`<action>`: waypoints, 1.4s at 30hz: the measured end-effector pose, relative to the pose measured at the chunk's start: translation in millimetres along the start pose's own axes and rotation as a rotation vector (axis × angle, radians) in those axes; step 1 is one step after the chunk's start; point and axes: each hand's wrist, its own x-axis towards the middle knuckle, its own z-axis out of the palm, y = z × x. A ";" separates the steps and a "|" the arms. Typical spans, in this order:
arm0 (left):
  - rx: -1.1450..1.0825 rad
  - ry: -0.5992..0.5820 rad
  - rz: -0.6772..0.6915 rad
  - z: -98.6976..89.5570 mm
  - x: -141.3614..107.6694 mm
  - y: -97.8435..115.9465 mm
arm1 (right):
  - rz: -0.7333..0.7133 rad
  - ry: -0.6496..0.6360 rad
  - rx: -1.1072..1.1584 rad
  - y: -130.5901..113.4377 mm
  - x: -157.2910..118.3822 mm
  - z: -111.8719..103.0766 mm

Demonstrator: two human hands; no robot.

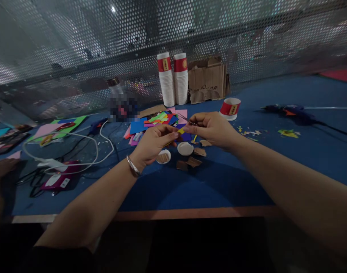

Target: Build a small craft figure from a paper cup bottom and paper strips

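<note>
Between the fingertips of my left hand [159,142] is a small yellow paper piece [181,131]. My right hand [211,129] is closed around a slim, pointed metal tool [185,118] whose tip points up and left; its exact kind is hard to make out. The right thumb also meets the edge of the yellow paper. Below the hands lie a white paper disc [185,148] and a second white disc [163,156] with corrugated cardboard on it. Several torn cardboard pieces [194,162] are to the right of them. Coloured paper scraps [159,119] are heaped just behind my hands.
Two stacks of paper cups [167,87] and a cardboard box [207,81] stand at the back. A single cup [230,109] and a glue gun [289,112] are on the right. Leftward lie a purple power strip [61,176], white cable [97,146] and another person's hand [4,167].
</note>
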 end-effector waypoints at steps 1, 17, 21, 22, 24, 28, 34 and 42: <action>0.002 -0.010 -0.009 1.0 -0.5 0.0 | -0.008 -0.015 0.010 0.0 -0.1 1.1; -0.199 0.173 0.006 1.5 -0.3 9.1 | -0.024 -0.058 0.128 1.2 -4.3 4.4; -0.221 0.197 -0.011 2.4 -1.0 9.1 | 0.008 -0.081 0.138 2.8 -3.9 5.5; -0.218 0.198 -0.008 2.6 -1.3 8.7 | 0.013 -0.087 0.136 2.3 -3.9 5.9; -0.206 0.193 -0.001 3.0 -1.8 7.8 | 0.022 -0.100 0.139 0.6 -4.2 6.4; -0.196 0.185 0.002 4.1 -2.7 7.8 | 0.038 -0.117 0.151 -1.3 -5.0 7.2; -0.187 0.186 -0.019 7.5 -5.6 11.0 | 0.022 -0.115 0.137 -0.7 -4.9 7.4; -0.188 0.162 0.002 9.5 -7.3 12.1 | 0.064 -0.126 0.174 -5.2 -6.5 7.3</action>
